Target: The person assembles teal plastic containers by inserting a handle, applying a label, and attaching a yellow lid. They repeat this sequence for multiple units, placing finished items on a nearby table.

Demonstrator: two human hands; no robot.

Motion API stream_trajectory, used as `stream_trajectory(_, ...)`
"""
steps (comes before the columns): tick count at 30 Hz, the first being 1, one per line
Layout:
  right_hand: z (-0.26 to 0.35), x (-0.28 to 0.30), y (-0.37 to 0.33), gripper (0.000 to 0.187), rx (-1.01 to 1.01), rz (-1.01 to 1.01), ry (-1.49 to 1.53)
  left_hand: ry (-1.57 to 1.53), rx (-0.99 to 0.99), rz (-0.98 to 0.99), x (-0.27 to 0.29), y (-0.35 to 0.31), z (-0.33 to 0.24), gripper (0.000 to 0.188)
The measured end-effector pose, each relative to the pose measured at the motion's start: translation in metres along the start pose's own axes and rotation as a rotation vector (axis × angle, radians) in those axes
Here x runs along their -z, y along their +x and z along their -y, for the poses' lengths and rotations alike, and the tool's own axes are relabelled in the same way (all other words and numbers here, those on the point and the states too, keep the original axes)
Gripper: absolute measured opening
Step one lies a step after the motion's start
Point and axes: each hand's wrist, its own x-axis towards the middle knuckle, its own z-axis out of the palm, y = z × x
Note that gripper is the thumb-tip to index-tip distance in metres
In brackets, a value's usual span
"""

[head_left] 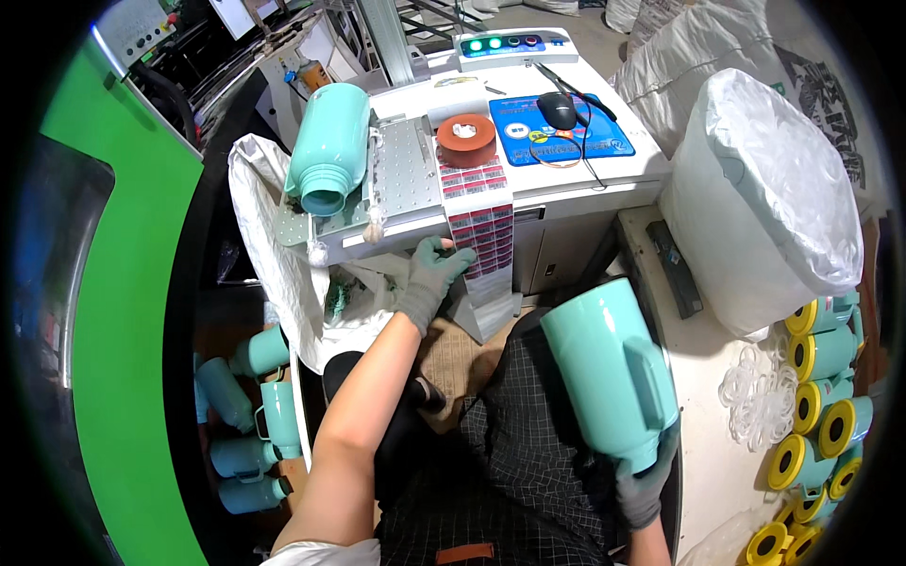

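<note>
My left hand, in a grey-green glove, is at the left edge of a hanging label strip printed in rows of red and white. Its thumb lies over the strip's front and a finger curls at the edge; the other fingertips are hidden. My right hand, also gloved, grips a large turquoise insulated jug at its narrow neck. The jug is tilted, neck down and base up, its handle on the right. Another turquoise jug lies on a perforated metal plate, its open mouth facing me.
An orange-brown tape roll sits above the label strip. A mouse rests on a blue mat, near a button panel. A white sack and yellow-rimmed jugs are at right, with more jugs lower left.
</note>
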Motion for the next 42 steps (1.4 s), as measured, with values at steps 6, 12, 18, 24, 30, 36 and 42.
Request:
stream_trajectory(6, 0.010, -0.031, 0.002, 0.108, -0.029, 0.049, 0.242, 0.301, -0.302, -0.078, 0.007, 0.009, -0.049, 0.053)
stream_trajectory(12, 0.012, -0.039, 0.001, 0.108, 0.099, 0.049, 0.084, 0.546, -0.407, -0.170, 0.014, 0.031, -0.040, 0.028)
stream_trajectory(18, 0.023, -0.046, -0.013, 0.110, 0.100, 0.029, 0.006, 0.551, -0.476, -0.203, 0.015, 0.002, -0.039, 0.022)
stream_trajectory(24, 0.016, -0.045, -0.020, 0.110, 0.293, -0.010, -0.196, -0.330, 0.129, 0.135, -0.031, -0.139, -0.061, 0.012)
stream_trajectory(30, 0.023, -0.046, -0.026, 0.111, 0.331, 0.056, -0.192, -0.364, 0.351, 0.366, -0.044, -0.170, -0.076, 0.019)
stream_trajectory(36, 0.028, -0.048, -0.030, 0.106, 0.366, 0.003, -0.330, -0.296, 0.351, 0.290, -0.046, -0.177, -0.079, 0.016)
stream_trajectory(42, 0.027, -0.048, -0.035, 0.100, 0.346, 0.027, -0.342, 0.488, 0.156, 0.267, -0.027, -0.169, -0.073, 0.026)
